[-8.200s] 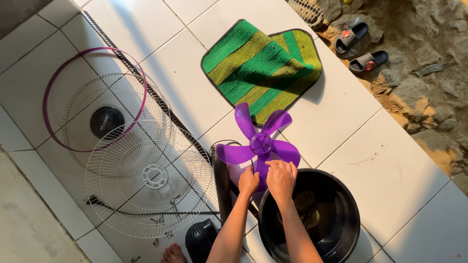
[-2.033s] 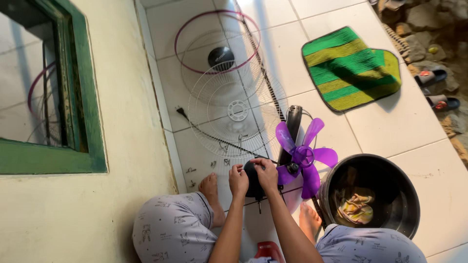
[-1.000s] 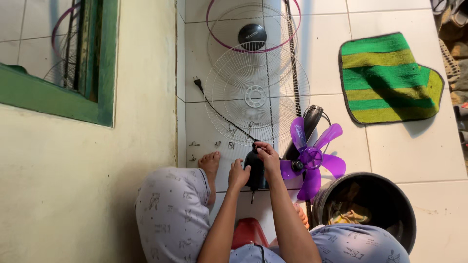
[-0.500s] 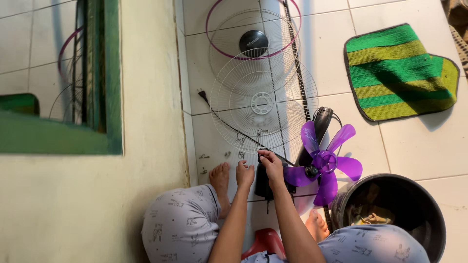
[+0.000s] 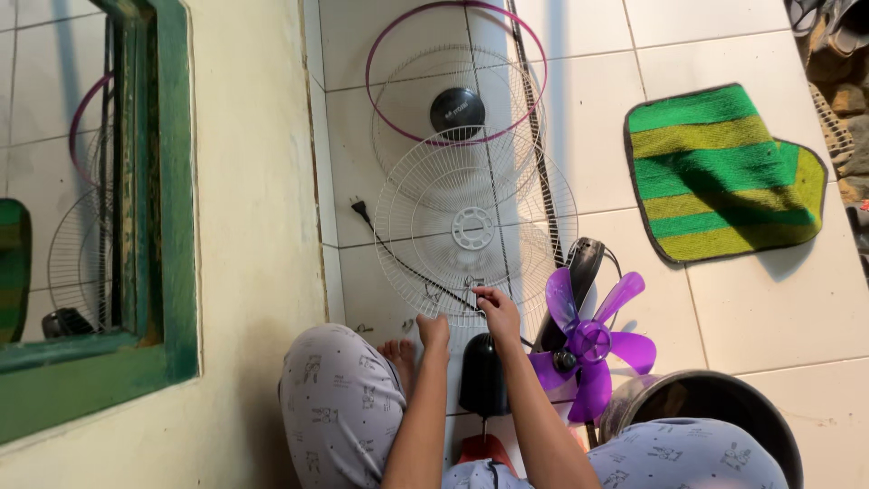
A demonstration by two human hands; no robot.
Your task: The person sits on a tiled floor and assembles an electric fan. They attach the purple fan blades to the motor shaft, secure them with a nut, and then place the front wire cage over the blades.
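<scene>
My right hand (image 5: 496, 310) reaches forward, its fingertips pinched together at the near rim of the white wire fan grille (image 5: 473, 186) lying on the tiles. My left hand (image 5: 434, 328) hovers beside it over small metal clips (image 5: 425, 292) on the floor, fingers curled down; I cannot see whether it holds one. Just below both hands sits the black fan motor housing (image 5: 482, 373), touched by neither. The purple fan blade (image 5: 588, 342) sits on the motor's shaft to its right.
A second grille with a black centre cap (image 5: 457, 110) and a purple ring lies farther off. A black power cord and plug (image 5: 360, 208) cross the tiles. Black basin (image 5: 724, 398) lower right, green-and-yellow mat (image 5: 724, 172) right, wall and green window frame (image 5: 167, 226) left, red object (image 5: 484, 448) by my knees.
Both hands have left the black motor housing and moved forward to the grille's near rim and the clips. The view has shifted slightly.
</scene>
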